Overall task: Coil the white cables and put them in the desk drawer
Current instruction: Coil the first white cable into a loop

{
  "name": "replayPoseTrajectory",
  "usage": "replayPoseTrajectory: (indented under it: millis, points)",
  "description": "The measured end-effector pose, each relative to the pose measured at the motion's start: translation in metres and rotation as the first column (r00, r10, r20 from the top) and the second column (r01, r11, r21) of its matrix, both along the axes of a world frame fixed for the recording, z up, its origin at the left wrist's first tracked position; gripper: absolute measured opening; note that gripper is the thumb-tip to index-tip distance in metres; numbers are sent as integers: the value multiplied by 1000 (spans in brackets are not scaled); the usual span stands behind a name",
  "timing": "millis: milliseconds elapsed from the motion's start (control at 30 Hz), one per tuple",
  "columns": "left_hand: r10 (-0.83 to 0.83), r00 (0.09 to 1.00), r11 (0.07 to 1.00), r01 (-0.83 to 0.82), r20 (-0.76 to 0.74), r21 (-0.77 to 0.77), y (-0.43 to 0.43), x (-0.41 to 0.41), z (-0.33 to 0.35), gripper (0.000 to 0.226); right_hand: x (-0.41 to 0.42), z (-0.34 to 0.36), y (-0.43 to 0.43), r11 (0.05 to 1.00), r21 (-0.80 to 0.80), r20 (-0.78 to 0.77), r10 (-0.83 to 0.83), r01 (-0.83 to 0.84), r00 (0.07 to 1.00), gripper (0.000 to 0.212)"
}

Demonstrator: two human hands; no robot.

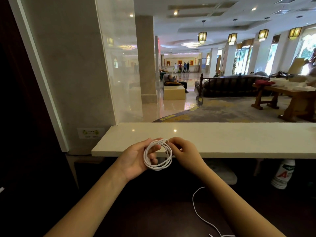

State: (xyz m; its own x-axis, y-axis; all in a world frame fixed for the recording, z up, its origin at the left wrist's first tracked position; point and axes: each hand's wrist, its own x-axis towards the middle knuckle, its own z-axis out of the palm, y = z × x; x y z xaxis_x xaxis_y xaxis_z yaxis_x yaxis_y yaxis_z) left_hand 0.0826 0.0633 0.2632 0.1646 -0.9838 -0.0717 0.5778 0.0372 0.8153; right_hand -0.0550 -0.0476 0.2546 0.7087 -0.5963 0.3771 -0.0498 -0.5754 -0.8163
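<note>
Above desk [153,211]: left hand [135,158] fingers curl round cable coil [158,167]; right hand [185,151] pinches it.

**Hotel lobby beyond a pale stone counter**

A cream stone counter [222,139] runs toward 4 o'clock. At 12 o'clock a marble pillar [145,57] rises from the glossy floor [172,106]. Hanging lanterns [202,35] glow at 1 o'clock (four in a row). A dark sofa [230,86] and a wooden table [290,98] stand near 3 o'clock, with bright windows [242,59] behind.

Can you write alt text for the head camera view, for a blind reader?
A left hand and right hand hold a coiled white cable before a pale stone counter. A loose white cable lies on the dark desk below.
</note>
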Motion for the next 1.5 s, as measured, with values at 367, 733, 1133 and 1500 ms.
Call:
replayPoseTrajectory:
  millis: [367,733,1133,1500]
  points:
    - [-25,997,998,29,76,-52,1,-1,0,31,-9,5,-8,998,-60,-93,-10,5,996,33]
    - [134,969,991,-133,208,-18,-3,-17,3,19,-12,6,10,955,-233,4,-186,182,983,41]
    - [-30,960,999,36,279,-19,8,-15,1,29,-13,35,-13,823,-569,-65,-59,12,996,19]
    - [196,901,978,-151,386,-145,8,-23,7,17,-17,28,-1,965,230,-102,152,-125,983,23]
